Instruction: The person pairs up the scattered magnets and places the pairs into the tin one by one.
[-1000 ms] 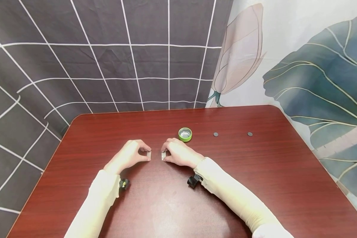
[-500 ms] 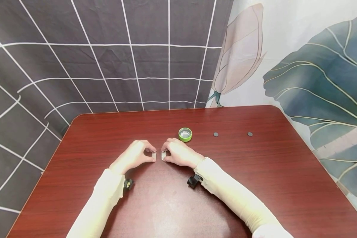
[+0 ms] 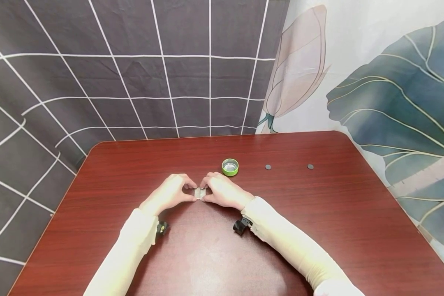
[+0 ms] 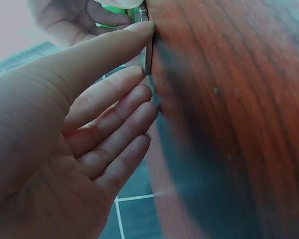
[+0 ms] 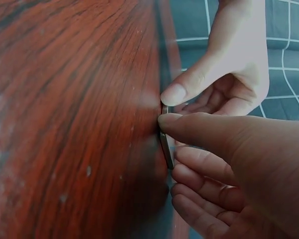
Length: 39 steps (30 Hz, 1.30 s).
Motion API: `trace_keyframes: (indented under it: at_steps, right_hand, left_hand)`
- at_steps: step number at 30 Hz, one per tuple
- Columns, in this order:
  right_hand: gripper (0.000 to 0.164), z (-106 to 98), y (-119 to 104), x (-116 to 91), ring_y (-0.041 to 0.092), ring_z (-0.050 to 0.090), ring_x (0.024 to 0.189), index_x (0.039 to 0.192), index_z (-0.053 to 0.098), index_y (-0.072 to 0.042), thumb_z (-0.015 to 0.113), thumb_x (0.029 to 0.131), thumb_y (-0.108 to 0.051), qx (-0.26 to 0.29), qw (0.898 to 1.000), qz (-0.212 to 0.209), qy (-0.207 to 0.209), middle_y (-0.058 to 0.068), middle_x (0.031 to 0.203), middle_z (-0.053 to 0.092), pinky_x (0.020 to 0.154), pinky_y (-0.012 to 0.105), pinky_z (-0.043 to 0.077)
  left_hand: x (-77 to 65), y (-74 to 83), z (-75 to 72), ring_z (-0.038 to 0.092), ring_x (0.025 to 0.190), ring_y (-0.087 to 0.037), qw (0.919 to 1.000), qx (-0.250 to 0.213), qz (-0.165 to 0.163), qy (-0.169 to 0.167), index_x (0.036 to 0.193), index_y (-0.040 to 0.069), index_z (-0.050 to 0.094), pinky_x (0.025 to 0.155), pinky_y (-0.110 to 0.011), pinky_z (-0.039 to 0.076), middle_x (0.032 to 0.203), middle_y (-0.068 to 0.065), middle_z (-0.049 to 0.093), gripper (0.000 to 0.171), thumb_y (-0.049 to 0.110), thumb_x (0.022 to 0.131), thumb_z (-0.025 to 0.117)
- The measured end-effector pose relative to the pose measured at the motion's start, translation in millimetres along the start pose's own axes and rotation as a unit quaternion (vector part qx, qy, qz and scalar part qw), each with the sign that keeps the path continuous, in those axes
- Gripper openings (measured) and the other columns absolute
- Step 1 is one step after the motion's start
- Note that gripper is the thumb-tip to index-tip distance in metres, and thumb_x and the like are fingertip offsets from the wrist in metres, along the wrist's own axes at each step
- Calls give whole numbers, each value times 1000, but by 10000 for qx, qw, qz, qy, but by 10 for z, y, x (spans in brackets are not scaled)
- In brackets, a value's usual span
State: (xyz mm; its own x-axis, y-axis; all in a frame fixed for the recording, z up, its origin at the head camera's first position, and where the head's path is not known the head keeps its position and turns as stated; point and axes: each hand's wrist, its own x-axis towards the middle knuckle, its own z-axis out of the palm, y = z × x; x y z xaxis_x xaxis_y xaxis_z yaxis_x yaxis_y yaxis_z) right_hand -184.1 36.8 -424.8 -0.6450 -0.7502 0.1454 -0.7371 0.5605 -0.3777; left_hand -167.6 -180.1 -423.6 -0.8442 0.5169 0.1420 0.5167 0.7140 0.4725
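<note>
Two small flat silvery-grey pieces meet edge to edge low over the tabletop. My left hand [image 3: 170, 192] pinches the left piece [image 3: 197, 193] between thumb and fingers. The right piece [image 3: 203, 193] is pinched the same way by my right hand [image 3: 223, 190]. Seen from the left wrist, the thin metal plate [image 4: 148, 57] stands out at the fingertips, close to the wood. In the right wrist view a narrow dark edge of a plate [image 5: 167, 152] shows beneath my right thumb, with the left thumb [image 5: 174, 94] just beyond. Their exact kind cannot be told.
Just behind my right hand stands a small round green tin [image 3: 230, 174], silvery inside. Two dark grey discs [image 3: 268, 167] lie apart to its right. The reddish-brown table [image 3: 281, 255] ends at a grid-patterned curtain [image 3: 188, 74] at the back.
My left hand has moved right with its piece, closing the gap until the two pieces meet. My right hand has stayed in place. Tin and discs have not moved.
</note>
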Motion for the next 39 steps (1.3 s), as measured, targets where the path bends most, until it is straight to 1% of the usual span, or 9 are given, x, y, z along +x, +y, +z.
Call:
trace_keyframes:
  at_steps: [4, 9, 15, 20, 23, 27, 29, 35, 39]
  right_hand:
    - [32, -17, 5, -34, 22, 58, 100, 111, 70, -4, 84, 85, -18, 158, 9998, 36, 112, 5, 105, 65, 91, 34, 46]
    - [38, -51, 20, -79, 22, 58, 105, 117, 69, -4, 83, 86, -21, 267, 9992, 103, 275, 6, 110, 66, 94, 35, 47]
    - [42, -114, 64, -125, 20, 61, 107, 120, 66, -4, 83, 86, -22, 415, 9978, 208, 478, 6, 114, 66, 95, 33, 49]
    - [47, -191, 94, -160, 21, 62, 112, 125, 65, -3, 82, 87, -25, 537, 9959, 299, 662, 8, 119, 66, 98, 34, 49]
    - [49, -235, 111, -180, 21, 61, 115, 128, 64, -3, 81, 89, -27, 581, 9947, 371, 763, 8, 122, 65, 99, 35, 48]
    - [50, -303, 136, -205, 21, 60, 115, 130, 64, -4, 81, 89, -29, 639, 9929, 448, 893, 8, 124, 65, 99, 36, 48]
    - [50, -336, 156, -218, 23, 60, 112, 130, 64, -4, 81, 89, -29, 686, 9917, 510, 959, 9, 123, 65, 98, 36, 48]
    - [52, -440, 240, -257, 25, 58, 117, 132, 64, -6, 80, 89, -32, 765, 9867, 848, 1156, 7, 127, 65, 102, 39, 45]
    - [53, -500, 333, -274, 26, 57, 116, 131, 65, -6, 81, 88, -32, 840, 9827, 920, 1374, 8, 125, 66, 101, 40, 45]
  left_hand:
    - [3, 13, 2, 65, 82, -16, 10000, 28, -16, 32, 98, 6, 78, 77, -33, 54, 88, 1, 68, 31, 17, 73, 92]
    - [11, 43, 9, 65, 83, -17, 9999, -95, -65, 109, 99, 5, 75, 77, -33, 54, 89, 0, 68, 37, 21, 71, 94]
    - [22, 90, 27, 65, 85, -16, 9996, -196, -212, 59, 100, 8, 74, 79, -33, 53, 92, 1, 68, 42, 27, 69, 96]
    - [40, 125, 49, 64, 87, -18, 9998, -157, -136, 21, 103, 7, 74, 83, -36, 52, 95, 0, 67, 45, 29, 69, 95]
    - [63, 140, 68, 64, 89, -19, 9999, -107, -23, 22, 104, 6, 74, 85, -37, 52, 95, -2, 68, 46, 29, 69, 95]
    - [90, 164, 92, 64, 90, -21, 9999, -113, 48, 15, 104, 4, 74, 85, -37, 52, 96, -3, 67, 46, 26, 69, 95]
    - [98, 177, 100, 64, 90, -21, 9999, -123, 33, -7, 105, 4, 74, 84, -36, 52, 96, -3, 67, 46, 26, 70, 94]
    - [113, 192, 109, 64, 89, -20, 9999, -113, 10, -61, 105, 4, 73, 82, -34, 52, 96, -3, 67, 43, 22, 72, 93]
    - [124, 209, 102, 64, 89, -20, 9999, -82, -25, -107, 105, 4, 74, 82, -33, 52, 96, -3, 67, 41, 21, 72, 92]
